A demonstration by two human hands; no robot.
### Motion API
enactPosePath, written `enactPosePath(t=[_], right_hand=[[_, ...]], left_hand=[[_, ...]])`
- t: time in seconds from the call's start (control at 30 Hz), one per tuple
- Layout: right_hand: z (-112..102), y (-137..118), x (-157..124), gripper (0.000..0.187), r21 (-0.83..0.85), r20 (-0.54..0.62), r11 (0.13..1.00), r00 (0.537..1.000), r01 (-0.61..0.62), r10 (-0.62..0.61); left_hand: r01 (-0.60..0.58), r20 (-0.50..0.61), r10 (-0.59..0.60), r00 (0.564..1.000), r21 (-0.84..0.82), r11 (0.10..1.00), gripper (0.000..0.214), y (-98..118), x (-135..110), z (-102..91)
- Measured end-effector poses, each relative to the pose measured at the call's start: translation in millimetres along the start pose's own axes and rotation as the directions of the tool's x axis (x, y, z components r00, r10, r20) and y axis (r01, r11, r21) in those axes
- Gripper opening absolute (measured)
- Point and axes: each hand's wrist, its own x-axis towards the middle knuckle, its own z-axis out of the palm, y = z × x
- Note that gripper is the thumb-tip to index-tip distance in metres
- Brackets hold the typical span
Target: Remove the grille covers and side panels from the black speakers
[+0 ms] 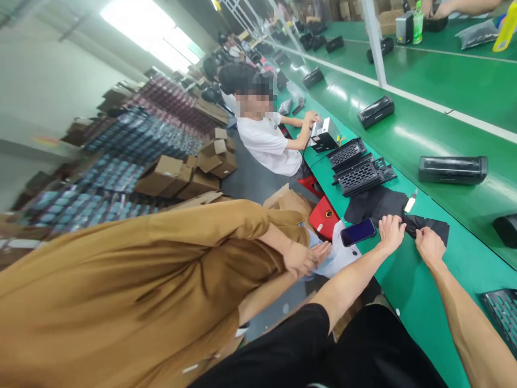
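A thin black sheet, perhaps cloth or plastic film, lies crumpled on the green workbench, and it narrows into folds between my hands. My left hand presses on its near edge with fingers curled over the folds. To the right, my right hand is closed on the same sheet, thumb and fingers pinching its edge. Just left of my left hand is a dark-screened phone, at the bench edge. A small pale tag rests by the sheet's far side.
Black perforated grilles are stacked beyond the sheet. Black speaker-like units sit on the green conveyor. A person in a brown top stands close on my left; a co-worker in white handles a boxy device. Cartons are piled behind.
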Motion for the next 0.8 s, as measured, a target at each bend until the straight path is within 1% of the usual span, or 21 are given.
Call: enactPosePath(t=[0.1,0.17,0.23,0.33,0.43,0.47,0.5,0.53,0.6,0.63,0.67,0.7,0.73,0.77,0.8], right_hand=[[-3.0,11.2,3.0,0.028,0.045,-0.023,0.999,1.000,-0.001,0.003],[-8.7,19.3,4.8,0.030,0.112,-0.065,0.994,0.998,-0.011,0.019],[-21.1,31.7,3.1,0.031,0.201,-0.137,0.979,0.989,-0.028,0.056],[-54.2,59.7,-11.5,0.035,0.367,-0.260,0.930,0.955,-0.040,0.144],[-98.0,93.9,-41.6,0.037,0.527,-0.379,0.850,0.895,-0.001,0.236],[-112.3,105.1,-54.5,0.036,0.592,-0.410,0.806,0.873,0.033,0.266],[-125.2,115.6,-68.6,0.036,0.667,-0.426,0.740,0.857,0.082,0.289],[-136.2,125.2,-83.6,0.036,0.741,-0.431,0.657,0.850,0.141,0.304],[-150.6,140.0,-115.5,0.037,0.848,-0.408,0.475,0.861,0.235,0.303],[-153.7,144.7,-131.4,0.036,0.880,-0.383,0.405,0.875,0.248,0.297],[-154.2,147.3,-146.8,0.035,0.901,-0.351,0.364,0.890,0.236,0.291],[-152.3,147.7,-161.2,0.032,0.918,-0.320,0.333,0.901,0.218,0.293],[-148.7,146.0,-174.3,0.029,0.933,-0.286,0.300,0.913,0.198,0.289],[-143.7,142.5,-185.9,0.027,0.948,-0.258,0.259,0.925,0.186,0.278],[-137.7,138.1,-196.1,0.025,0.959,-0.241,0.213,0.934,0.187,0.263]], left_hand=[[-0.009,0.067,0.001,0.998,0.120,0.993,0.024,1.3,2.8,2.4],[0.003,0.083,-0.013,0.996,0.124,0.992,0.025,1.3,5.5,3.3],[0.010,0.088,-0.021,0.996,0.118,0.993,0.025,2.1,8.2,4.5],[0.031,0.080,-0.040,0.996,0.103,0.994,0.025,5.3,11.4,5.9],[0.054,0.068,-0.059,0.996,0.073,0.996,0.024,7.5,15.4,2.0],[0.059,0.064,-0.063,0.996,0.059,0.997,0.024,7.8,16.8,-1.5],[0.062,0.059,-0.065,0.996,0.043,0.997,0.023,8.2,18.0,-6.0],[0.066,0.051,-0.067,0.996,0.025,0.998,0.023,9.2,18.4,-11.3],[0.068,0.022,-0.068,0.997,-0.002,0.998,0.024,14.6,15.0,-21.5],[0.055,0.002,-0.055,0.998,-0.026,0.998,0.026,19.9,9.9,-25.0],[0.031,-0.008,-0.032,0.999,-0.085,0.996,0.028,27.3,2.0,-26.4],[0.003,0.014,-0.001,1.000,-0.181,0.983,0.030,36.5,-9.2,-25.4],[-0.010,0.089,0.040,0.995,-0.322,0.947,0.033,47.4,-23.6,-21.9],[0.026,0.223,0.096,0.970,-0.488,0.873,0.038,59.2,-40.6,-16.0],[0.136,0.417,0.181,0.891,-0.624,0.769,0.045,71.2,-59.2,-8.2]])
